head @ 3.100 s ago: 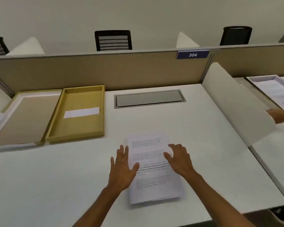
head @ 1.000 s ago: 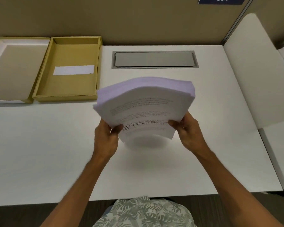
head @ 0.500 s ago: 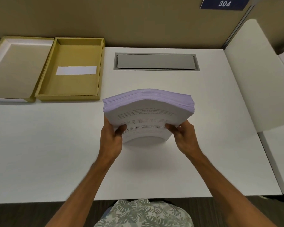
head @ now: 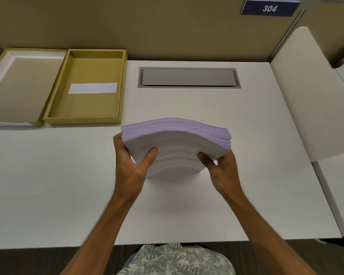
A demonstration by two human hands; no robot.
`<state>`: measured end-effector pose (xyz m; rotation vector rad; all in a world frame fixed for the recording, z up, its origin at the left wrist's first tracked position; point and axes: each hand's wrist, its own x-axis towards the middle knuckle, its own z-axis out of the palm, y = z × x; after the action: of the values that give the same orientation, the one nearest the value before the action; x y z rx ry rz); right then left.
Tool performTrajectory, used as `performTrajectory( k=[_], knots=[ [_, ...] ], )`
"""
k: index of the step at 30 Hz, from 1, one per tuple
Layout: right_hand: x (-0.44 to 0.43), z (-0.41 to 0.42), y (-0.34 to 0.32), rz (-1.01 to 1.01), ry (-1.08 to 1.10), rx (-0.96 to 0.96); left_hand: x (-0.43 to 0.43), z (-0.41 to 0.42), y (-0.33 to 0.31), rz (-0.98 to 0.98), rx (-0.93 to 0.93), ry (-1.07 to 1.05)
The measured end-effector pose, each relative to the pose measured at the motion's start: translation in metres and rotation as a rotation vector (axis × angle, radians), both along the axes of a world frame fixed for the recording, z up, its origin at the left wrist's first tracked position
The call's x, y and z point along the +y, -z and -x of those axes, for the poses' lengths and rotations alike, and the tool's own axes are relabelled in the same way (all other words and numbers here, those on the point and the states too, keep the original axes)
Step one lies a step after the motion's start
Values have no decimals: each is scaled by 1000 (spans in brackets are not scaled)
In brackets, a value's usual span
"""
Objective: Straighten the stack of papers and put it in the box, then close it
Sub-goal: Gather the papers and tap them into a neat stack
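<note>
Both hands [head: 175, 167] grip a bowed paper stack [head: 177, 143] on its edge.

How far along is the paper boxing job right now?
Early stage. Both the left hand and right hand grip the paper stack upright on the desk, squaring it. The box holds no stack, and its lid lies beside it.
</note>
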<state>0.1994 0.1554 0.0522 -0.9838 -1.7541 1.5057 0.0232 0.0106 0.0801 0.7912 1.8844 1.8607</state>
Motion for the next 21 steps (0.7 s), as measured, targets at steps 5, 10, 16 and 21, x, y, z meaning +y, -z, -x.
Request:
performTrajectory(
  k=[5, 10, 16, 21],
  knots=[
    [-15, 7, -17, 19, 79, 217, 8, -6, -10, -139, -136, 2],
    [-17, 19, -32, 119, 72, 335, 18, -11, -15, -216, -198, -96],
    [-18, 37, -56, 243, 290, 358, 35, -20, -26, -122, -260, -397],
    [-17, 47, -63, 243, 402, 299, 39, -18, -28, -80, -242, -437]
  ],
)
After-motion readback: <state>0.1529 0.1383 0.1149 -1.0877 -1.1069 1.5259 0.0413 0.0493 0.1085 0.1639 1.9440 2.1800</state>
